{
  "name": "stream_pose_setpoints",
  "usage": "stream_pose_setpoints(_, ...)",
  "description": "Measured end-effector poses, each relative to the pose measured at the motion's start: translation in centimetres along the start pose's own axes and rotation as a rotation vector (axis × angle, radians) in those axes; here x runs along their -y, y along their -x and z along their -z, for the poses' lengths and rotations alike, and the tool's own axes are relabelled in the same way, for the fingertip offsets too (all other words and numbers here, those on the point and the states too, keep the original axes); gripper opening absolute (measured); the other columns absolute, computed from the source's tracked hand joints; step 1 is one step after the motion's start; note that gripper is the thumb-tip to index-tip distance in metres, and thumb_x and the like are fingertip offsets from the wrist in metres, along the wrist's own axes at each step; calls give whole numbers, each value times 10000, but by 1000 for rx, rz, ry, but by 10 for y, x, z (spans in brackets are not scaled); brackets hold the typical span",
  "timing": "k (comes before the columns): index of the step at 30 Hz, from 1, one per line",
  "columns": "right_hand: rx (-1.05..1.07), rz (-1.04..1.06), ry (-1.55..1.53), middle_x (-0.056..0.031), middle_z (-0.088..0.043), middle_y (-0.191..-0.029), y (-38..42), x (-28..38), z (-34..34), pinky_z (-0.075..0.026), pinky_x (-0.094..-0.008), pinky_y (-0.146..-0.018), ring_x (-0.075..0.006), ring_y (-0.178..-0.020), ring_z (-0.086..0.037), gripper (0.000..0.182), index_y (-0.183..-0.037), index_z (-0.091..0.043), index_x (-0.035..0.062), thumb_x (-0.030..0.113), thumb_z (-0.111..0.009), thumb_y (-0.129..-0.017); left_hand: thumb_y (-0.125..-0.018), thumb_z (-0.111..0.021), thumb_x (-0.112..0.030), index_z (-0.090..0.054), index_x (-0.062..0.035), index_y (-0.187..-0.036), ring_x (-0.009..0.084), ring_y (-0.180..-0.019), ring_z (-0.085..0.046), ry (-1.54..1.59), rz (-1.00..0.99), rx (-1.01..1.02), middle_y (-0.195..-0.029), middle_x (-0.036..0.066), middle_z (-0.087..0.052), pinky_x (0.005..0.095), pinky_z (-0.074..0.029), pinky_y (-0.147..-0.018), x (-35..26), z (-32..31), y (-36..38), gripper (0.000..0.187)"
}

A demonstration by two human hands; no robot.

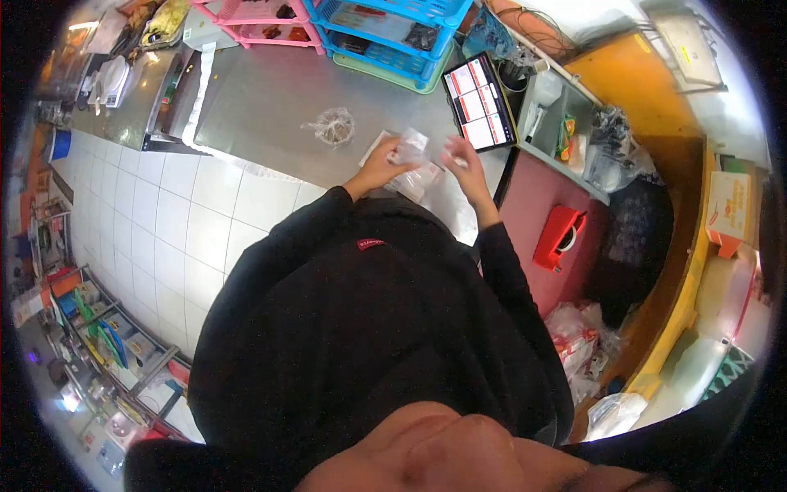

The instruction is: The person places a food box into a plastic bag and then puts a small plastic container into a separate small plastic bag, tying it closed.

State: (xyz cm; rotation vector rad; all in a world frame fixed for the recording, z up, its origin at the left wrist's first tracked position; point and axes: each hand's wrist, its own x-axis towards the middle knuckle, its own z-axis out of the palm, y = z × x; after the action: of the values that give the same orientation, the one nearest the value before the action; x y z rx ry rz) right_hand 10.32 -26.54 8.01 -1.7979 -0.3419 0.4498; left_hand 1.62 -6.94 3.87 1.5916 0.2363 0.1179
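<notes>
Over the metal table (262, 102), my left hand (383, 168) pinches a small clear plastic bag (414, 148) between thumb and fingers. Just right of the bag, my right hand (467, 170) is raised with its fingers bent and apart, and I see nothing held in it. Beneath the hands lie more clear plastic packets (420, 182), partly hidden by my left hand and the bag. To the left, a knotted clear bag (334, 127) with brownish contents rests on the tabletop.
Blue stacked trays (385, 33) and pink trays (270, 25) stand at the back. A tablet (478, 102) with a lit screen leans at the right, beside a grey bin (566, 123). A red tape dispenser (561, 238) sits on the reddish surface (533, 205).
</notes>
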Motion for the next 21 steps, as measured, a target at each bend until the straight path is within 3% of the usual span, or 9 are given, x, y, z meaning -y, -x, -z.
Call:
stream_pose_setpoints(4,194,286,212,-32,-606,-1029,-31,44,-29,-406,-288,-889,-159,-951,-556,312,-1053,-572,19,146,-676,-788,-733,-704,-80,-605,-59,-1006,119,-722,-554,-184,-274,-105,-833,46,-594,249,-454,-629,-30,8,-13,291)
stream_pose_setpoints(8,295,406,164,-19,-607,-990,-51,27,-37,-436,-262,-810,-131,-848,-574,315,-1058,-577,21,108,-685,-775,-727,-684,-54,-604,-70,-1014,106,-621,-512,-7,-280,-179,-745,27,-577,256,-429,-573,-38,7,-9,298)
stream_pose_setpoints(10,386,67,-119,-8,-604,-928,-46,34,-38,-445,-226,-720,-82,-744,-562,320,-1061,-582,18,74,-689,-765,-726,-643,-13,-590,-76,-1052,91,-597,-516,102,-13,-184,-702,19,-570,255,-428,-561,-43,15,-5,336)
stream_pose_setpoints(11,395,68,-117,-8,-604,-928,-46,37,-37,-445,-226,-720,-82,-744,-562,320,-1061,-582,18,74,-689,-765,-726,-643,-13,-590,-76,-1052,91,-597,-516,104,-13,-194,-702,19,-570,255,-428,-561,-43,15,-1,336)
stream_pose_setpoints(14,486,-4,-15,6,-591,-871,-44,38,-37,-438,-208,-658,-43,-713,-538,314,-1068,-581,18,63,-681,-773,-725,-589,21,-569,-86,-1093,80,-648,-548,23,-124,-155,-702,37,-570,238,-445,-604,-43,14,4,384)
stream_pose_setpoints(16,451,36,-10,17,-580,-807,-41,30,-41,-425,-207,-632,-37,-702,-519,258,-1021,-606,9,81,-679,-784,-725,-551,37,-552,-65,-1130,84,-672,-563,-388,-410,-348,-688,27,-561,230,-458,-647,-51,20,-1,418)
stream_pose_setpoints(17,448,29,-13,17,-580,-807,-40,25,-42,-425,-207,-632,-37,-702,-519,258,-1021,-606,9,81,-679,-784,-725,-551,37,-552,-65,-1130,84,-672,-563,-388,-405,-341,-688,27,-561,230,-458,-647,-49,22,-2,418)
stream_pose_setpoints(19,538,29,44,28,-571,-767,-39,19,-42,-406,-200,-594,-27,-687,-497,212,-955,-633,2,120,-690,-787,-734,-511,47,-540,-50,-1173,118,-722,-574,120,28,-194,-774,52,-584,248,-464,-705,-47,26,-3,451)
stream_pose_setpoints(21,467,15,-3,31,-573,-748,-30,26,-36,-393,-190,-582,-25,-675,-491,193,-917,-638,0,136,-691,-791,-735,-497,54,-522,-49,-1202,128,-743,-576,253,119,-140,-828,57,-592,256,-468,-715,-54,28,1,479)
